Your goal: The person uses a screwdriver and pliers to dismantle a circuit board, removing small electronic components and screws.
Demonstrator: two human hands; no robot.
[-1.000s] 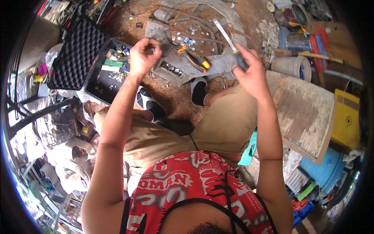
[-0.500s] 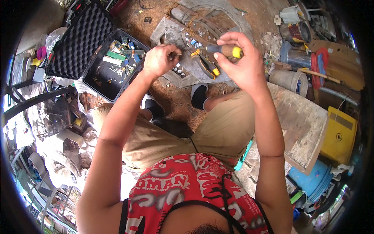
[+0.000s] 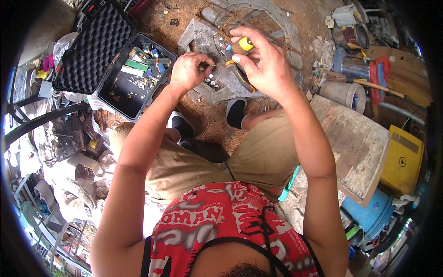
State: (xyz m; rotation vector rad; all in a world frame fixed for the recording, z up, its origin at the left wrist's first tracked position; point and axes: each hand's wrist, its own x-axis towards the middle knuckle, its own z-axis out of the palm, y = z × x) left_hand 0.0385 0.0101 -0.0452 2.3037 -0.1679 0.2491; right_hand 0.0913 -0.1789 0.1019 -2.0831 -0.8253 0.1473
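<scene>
- My right hand (image 3: 265,64) is clamped round a screwdriver (image 3: 241,47) with a yellow-and-black handle; thumb and fingers wrapped tight, butt end up between them.
- My left hand (image 3: 187,71) is pinched shut, fingertips together on something small and dark near the tool's tip. Too small to tell what it is; likely a bit or a screw.
- Both hands raised in front of me, close but not touching, over the grey concrete slab (image 3: 198,37) on the dirt.
- Small loose parts (image 3: 211,83) lie on the slab just below my left hand.
- Open black case (image 3: 134,76) with a foam lid sits to my left, sorted pieces inside, within reach.
- Judgement: I'm fitting the small piece to the tool's end. Best to hold the handle still and bring the piece to it, not both moving.
- Keep the pinch firm; dropped, the piece would vanish in the dirt and rubble.
- Work over the slab, not over my knees.
</scene>
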